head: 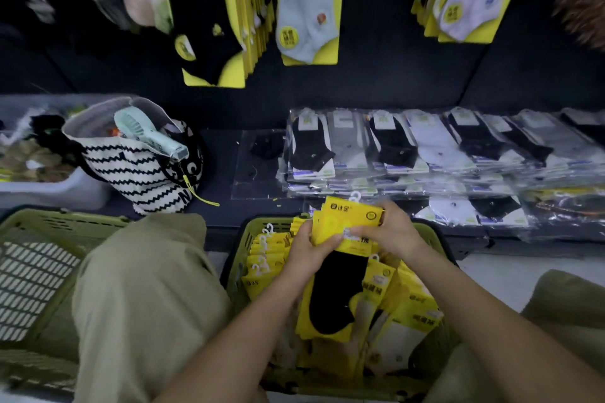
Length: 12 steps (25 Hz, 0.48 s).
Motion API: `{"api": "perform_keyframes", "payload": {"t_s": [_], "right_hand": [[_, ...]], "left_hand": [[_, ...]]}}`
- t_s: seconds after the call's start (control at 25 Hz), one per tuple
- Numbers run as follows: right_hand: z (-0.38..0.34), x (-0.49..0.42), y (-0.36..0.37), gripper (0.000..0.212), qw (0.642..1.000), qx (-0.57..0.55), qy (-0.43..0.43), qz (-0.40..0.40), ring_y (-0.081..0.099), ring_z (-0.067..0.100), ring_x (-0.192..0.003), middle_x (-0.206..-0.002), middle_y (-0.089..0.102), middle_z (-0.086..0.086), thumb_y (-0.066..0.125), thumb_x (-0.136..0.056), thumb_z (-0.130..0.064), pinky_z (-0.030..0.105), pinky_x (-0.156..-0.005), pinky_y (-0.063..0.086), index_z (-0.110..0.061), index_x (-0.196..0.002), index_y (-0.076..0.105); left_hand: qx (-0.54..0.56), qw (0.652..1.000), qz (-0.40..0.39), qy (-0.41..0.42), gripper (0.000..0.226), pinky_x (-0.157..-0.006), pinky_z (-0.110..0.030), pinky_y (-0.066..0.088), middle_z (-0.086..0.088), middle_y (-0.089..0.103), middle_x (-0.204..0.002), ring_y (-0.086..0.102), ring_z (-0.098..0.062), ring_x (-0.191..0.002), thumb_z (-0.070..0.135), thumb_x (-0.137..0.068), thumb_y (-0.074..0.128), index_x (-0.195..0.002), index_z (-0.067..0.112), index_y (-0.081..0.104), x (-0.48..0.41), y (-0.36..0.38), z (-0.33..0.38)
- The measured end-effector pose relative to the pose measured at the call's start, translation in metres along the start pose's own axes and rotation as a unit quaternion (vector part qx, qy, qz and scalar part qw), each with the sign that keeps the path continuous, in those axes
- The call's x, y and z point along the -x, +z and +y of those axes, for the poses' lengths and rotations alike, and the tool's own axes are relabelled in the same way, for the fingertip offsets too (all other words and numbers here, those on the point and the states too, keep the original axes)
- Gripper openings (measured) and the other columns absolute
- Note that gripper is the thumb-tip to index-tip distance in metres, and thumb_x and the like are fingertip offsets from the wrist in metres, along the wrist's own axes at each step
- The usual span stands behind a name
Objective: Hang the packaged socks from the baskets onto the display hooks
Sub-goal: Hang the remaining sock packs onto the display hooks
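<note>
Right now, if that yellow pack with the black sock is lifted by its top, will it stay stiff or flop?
Probably fairly stiff: the sock pack has a yellow card backing that looks flat and unbent between the left hand and right hand. Likely light, since fingers alone hold it.

Off to my left a black-and-white zigzag tote bag [131, 170] stands on the dark ledge [222, 147], mouth open, with a pale green handheld fan [147, 134] poking out the top and a yellow cord [199, 193] trailing off its side. Touching the bag on its left is a white bin [49, 190] of mixed stuff, too blurred to tell what. Right of the bag lies a flat clear sleeve [258, 163] with something dark inside, then overlapping rows of clear-wrapped packs [425, 147] in black, grey and white. There's pale floor [491, 275] at lower right, and a brown fuzzy thing [582, 16] at the top right edge that I can't make out.
</note>
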State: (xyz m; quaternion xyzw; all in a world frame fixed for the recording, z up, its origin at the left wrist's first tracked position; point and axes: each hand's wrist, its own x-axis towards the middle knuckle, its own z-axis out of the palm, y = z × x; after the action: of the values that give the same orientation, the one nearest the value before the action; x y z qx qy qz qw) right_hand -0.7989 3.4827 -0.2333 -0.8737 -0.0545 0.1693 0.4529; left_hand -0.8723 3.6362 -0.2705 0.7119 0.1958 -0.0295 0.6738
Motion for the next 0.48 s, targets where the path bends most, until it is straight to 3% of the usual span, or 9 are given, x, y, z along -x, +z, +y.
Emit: {"api": "perform_keyframes", "payload": {"t_s": [0.12, 0.24, 0.36, 0.48], "right_hand": [[-0.037, 0.001, -0.002, 0.015, 0.983, -0.176, -0.017, 0.052, 0.065, 0.003, -0.061, -0.074, 0.07, -0.004, 0.079, -0.072, -0.016, 0.014, -0.052, 0.048, -0.018, -0.074, 0.065], [-0.074, -0.003, -0.011, 0.014, 0.974, -0.211, -0.037, 0.078, 0.061, 0.008, -0.065, -0.07, 0.065, -0.009, 0.075, -0.077, -0.026, 0.01, -0.049, 0.045, -0.021, -0.072, 0.063], [-0.118, -0.015, -0.032, 0.02, 0.981, -0.164, -0.068, 0.08, 0.053, 0.005, -0.058, -0.069, 0.056, -0.007, 0.073, -0.079, -0.03, 0.019, -0.05, 0.041, -0.02, -0.075, 0.056], [-0.159, -0.023, -0.055, 0.007, 0.969, -0.198, -0.134, 0.066, 0.059, -0.001, -0.056, -0.075, 0.063, -0.005, 0.069, -0.083, -0.017, 0.015, -0.046, 0.047, -0.015, -0.086, 0.063]], "left_hand": [[0.011, 0.999, 0.009, 0.044, 0.035, -0.079, -0.025, 0.052, -0.005, 0.065, -0.109, 0.064, -0.014, -0.094, 0.016, -0.081, 0.072, -0.111, 0.015, 0.054, -0.01, -0.021, 0.049], [0.024, 0.996, -0.014, 0.089, 0.028, -0.066, -0.012, 0.05, 0.009, 0.066, -0.097, 0.065, 0.004, -0.079, 0.019, -0.081, 0.072, -0.099, 0.03, 0.054, -0.017, -0.037, 0.092], [0.041, 0.99, -0.018, 0.133, 0.032, -0.071, -0.016, 0.052, 0.006, 0.066, -0.103, 0.066, -0.007, -0.091, 0.019, -0.08, 0.072, -0.104, 0.029, 0.054, -0.023, -0.053, 0.135], [0.081, 0.983, -0.031, 0.158, 0.04, -0.088, -0.032, 0.053, -0.008, 0.063, -0.118, 0.062, -0.022, -0.108, 0.016, -0.084, 0.067, -0.12, 0.015, 0.051, -0.027, -0.064, 0.179]]}}
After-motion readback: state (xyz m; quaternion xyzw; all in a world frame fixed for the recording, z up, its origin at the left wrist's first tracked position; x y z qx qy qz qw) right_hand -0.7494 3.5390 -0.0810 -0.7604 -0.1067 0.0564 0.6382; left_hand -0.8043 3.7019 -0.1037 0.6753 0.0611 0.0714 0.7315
